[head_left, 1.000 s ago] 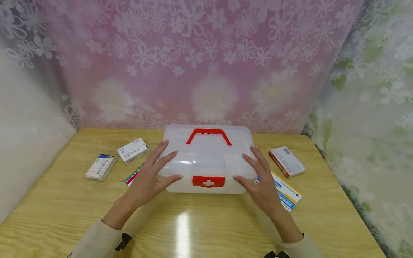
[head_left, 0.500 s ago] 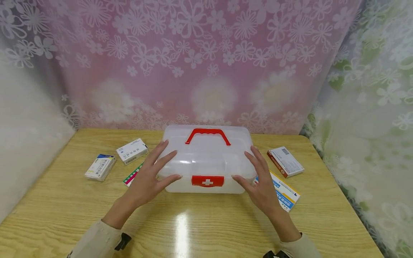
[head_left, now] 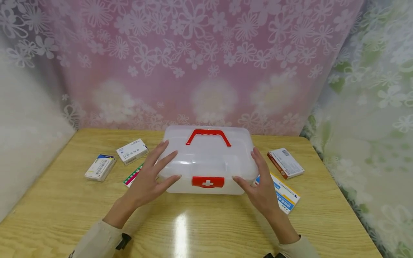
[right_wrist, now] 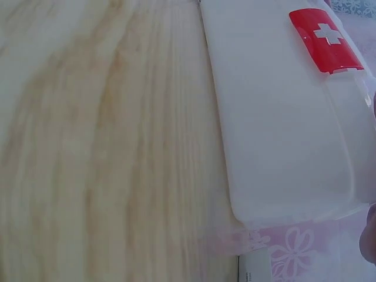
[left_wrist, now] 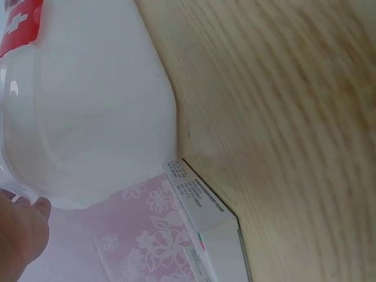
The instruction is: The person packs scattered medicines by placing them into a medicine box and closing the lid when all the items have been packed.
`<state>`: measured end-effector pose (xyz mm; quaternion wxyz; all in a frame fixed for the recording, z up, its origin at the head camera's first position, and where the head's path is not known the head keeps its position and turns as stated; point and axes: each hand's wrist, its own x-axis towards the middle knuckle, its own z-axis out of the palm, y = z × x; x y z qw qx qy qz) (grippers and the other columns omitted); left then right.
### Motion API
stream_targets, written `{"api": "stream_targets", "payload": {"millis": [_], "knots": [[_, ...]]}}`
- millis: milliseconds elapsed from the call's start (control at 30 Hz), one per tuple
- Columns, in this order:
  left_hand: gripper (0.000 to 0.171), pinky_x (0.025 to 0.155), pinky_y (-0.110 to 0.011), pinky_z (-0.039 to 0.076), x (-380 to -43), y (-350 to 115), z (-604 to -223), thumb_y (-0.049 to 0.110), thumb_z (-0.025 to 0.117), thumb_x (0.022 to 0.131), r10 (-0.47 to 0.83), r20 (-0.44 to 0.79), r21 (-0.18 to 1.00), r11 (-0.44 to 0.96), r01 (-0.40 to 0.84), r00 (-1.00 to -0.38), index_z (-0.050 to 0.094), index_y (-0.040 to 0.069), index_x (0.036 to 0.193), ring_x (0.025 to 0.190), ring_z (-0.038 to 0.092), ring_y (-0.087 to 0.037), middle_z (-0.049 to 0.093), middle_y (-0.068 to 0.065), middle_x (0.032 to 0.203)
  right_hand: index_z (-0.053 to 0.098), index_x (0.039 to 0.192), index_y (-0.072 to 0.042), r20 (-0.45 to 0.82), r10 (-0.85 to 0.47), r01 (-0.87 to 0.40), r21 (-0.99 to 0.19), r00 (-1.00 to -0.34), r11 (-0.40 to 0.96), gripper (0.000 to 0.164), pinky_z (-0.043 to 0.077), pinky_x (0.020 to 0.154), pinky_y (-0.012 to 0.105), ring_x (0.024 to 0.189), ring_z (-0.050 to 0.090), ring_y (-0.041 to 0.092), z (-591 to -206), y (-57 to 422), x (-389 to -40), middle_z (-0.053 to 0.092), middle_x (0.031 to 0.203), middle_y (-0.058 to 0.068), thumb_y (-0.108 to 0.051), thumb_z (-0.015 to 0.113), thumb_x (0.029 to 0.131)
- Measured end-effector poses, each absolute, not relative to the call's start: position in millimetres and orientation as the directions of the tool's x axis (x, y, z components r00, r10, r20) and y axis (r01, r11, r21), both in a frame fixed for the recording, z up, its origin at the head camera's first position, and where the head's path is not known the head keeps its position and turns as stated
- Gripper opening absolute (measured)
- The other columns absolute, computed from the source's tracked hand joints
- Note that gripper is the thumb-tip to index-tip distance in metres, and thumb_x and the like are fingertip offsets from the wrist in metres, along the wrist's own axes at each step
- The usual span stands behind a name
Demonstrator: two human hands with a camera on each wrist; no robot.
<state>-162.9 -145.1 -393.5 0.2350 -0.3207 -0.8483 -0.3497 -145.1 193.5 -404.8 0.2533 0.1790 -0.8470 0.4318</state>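
A translucent white first-aid box (head_left: 209,161) stands on the table with its lid down. It has a red carrying handle (head_left: 209,132) on top and a red latch (head_left: 208,182) with a white cross at the front. My left hand (head_left: 145,182) rests at its left side, fingers spread along the lid and thumb near the front edge. At the right side is my right hand (head_left: 262,186), its thumb pointing toward the latch. Only part of the left hand (left_wrist: 23,238) shows beside the box in the left wrist view.
Two white medicine boxes (head_left: 100,167) lie at the left. A green-and-pink carton (head_left: 133,175) is partly hidden by the left hand. On the right are a blue-and-orange carton (head_left: 285,195) and a white carton with red-brown sides (head_left: 285,163). Floral curtains (head_left: 200,89) surround the table (head_left: 213,229).
The first-aid box and left hand keep their places. The right hand's fingers have shifted slightly and lie closer together at the box's side.
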Motion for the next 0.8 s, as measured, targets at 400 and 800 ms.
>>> {"api": "stream_targets", "payload": {"millis": [400,800], "knots": [[0.067,0.11,-0.047,0.026,-163.0,-148.8,-395.4,0.017,0.073,0.084,0.348,0.564,0.564,0.5,0.657,-0.749,0.044,0.018,0.144,0.142,0.016,-0.028,0.017,-0.005,0.157,0.031,0.15,-0.024,0.519,-0.086,-0.466,-0.668,-0.85,0.58,0.083,0.039,0.095,0.06,0.14,0.023,0.028,-411.9,199.9,-144.0,0.02,0.157,0.0,-0.015,0.077,0.081],[0.07,0.102,-0.059,0.033,-159.7,-148.4,-393.6,0.021,0.074,0.085,0.307,0.508,0.624,0.513,0.589,-0.805,0.041,0.021,0.146,0.141,0.022,-0.026,0.017,-0.002,0.158,0.029,0.15,-0.03,0.439,-0.066,-0.401,-0.737,-0.896,0.544,0.082,0.04,0.098,0.052,0.139,0.026,0.026,-407.4,200.8,-141.6,0.019,0.157,-0.003,-0.019,0.076,0.084]]}}
